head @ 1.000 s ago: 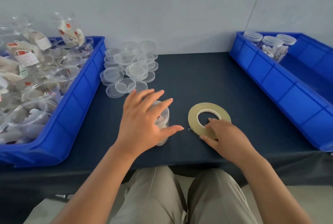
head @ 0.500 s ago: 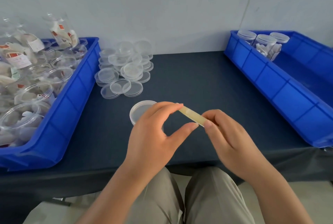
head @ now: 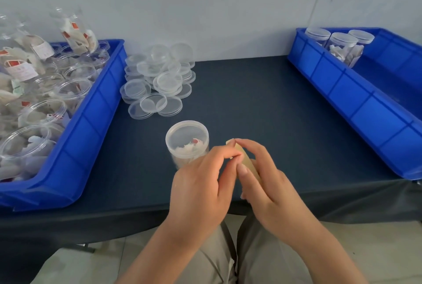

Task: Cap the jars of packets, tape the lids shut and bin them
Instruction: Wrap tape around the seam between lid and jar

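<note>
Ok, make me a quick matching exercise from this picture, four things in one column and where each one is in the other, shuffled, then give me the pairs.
Things:
1. capped jar
2. tape roll
3. loose lids
4. three finished jars

Places:
A. far corner of the right blue bin
B. piled on the table beside the left blue bin
C. held on edge between both hands
D. standing on the table just ahead of the left hand

Pairs: 1-D, 2-C, 3-B, 4-A

Capped jar (head: 187, 142) just behind left hand (head: 201, 187); lids pile (head: 159, 82) further back-left; bins far left (head: 86, 137) & right (head: 356, 101).
</note>
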The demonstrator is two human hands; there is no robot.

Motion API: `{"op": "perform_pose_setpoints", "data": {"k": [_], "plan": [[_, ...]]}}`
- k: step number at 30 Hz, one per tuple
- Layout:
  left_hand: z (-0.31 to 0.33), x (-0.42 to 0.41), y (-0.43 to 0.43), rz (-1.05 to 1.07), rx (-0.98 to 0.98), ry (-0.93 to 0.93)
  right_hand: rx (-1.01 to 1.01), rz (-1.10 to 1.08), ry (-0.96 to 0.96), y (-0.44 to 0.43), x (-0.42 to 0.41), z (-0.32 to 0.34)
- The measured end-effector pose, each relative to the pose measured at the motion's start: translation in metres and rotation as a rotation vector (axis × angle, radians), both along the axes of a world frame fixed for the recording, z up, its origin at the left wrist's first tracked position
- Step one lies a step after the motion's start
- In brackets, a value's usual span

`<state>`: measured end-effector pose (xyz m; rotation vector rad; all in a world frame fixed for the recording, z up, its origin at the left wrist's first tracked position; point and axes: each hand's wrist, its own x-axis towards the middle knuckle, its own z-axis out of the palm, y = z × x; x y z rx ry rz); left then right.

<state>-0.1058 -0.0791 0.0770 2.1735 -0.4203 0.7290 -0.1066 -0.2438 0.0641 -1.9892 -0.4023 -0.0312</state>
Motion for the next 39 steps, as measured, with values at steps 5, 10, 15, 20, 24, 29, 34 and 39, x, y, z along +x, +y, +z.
{"op": "perform_pose_setpoints", "data": {"k": [5, 10, 15, 20, 24, 29, 34, 39], "plan": [[0.001, 0.004, 0.014, 0.013, 0.018, -0.03, 0.033, 0.095, 0.104, -0.01, 0.003, -0.001], [-0.007, 0.0, 0.016, 0.078, 0.006, -0.084, -0.225, -0.061, -0.049, -0.008, 0.003, -0.001], [-0.014, -0.004, 0.021, 0.116, -0.166, 0.029, -0.293, -0.088, -0.121, -0.001, 0.006, 0.004], [-0.026, -0.001, 0.031, 0.122, -0.288, 0.023, -0.307, -0.093, -0.196, 0.008, 0.016, 0.008], [-0.053, 0.01, 0.044, 0.295, -0.359, 0.014, -0.371, -0.135, -0.251, 0.006, 0.03, 0.012], [-0.061, 0.039, 0.047, 0.13, -0.447, 0.336, -0.363, -0.081, -0.203, 0.004, 0.044, 0.012], [-0.052, 0.055, 0.052, 0.044, -0.436, 0.354, -0.353, -0.072, -0.187, 0.006, 0.052, 0.009], [-0.043, 0.055, 0.05, -0.036, -0.516, 0.462, -0.438, -0.05, -0.137, 0.003, 0.06, 0.01]]}}
